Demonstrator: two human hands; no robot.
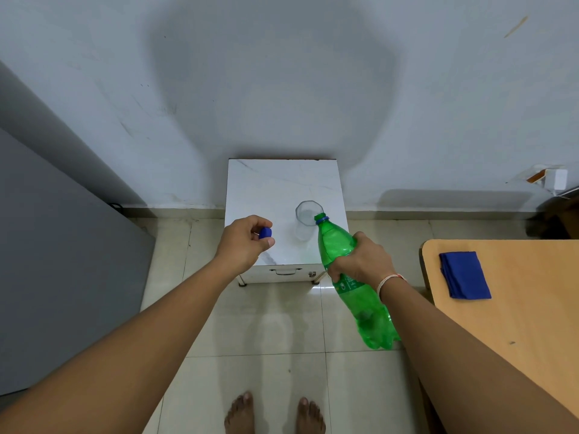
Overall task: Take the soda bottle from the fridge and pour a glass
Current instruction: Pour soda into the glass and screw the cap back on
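My right hand (363,261) grips the green soda bottle (336,242) around its middle. The bottle is tilted, and its open mouth with a blue neck ring rests at the rim of a clear glass (305,219). The glass stands upright on a small white marble-topped cabinet (269,189). I cannot tell whether liquid is flowing. My left hand (244,241) hovers over the cabinet's left front corner, fingers closed around the blue bottle cap (265,233).
A grey fridge side (62,245) stands at the left. A wooden table (517,308) at the right carries a folded blue cloth (465,275). The floor is tiled and my bare feet (272,415) stand in front of the cabinet. A wall rises behind it.
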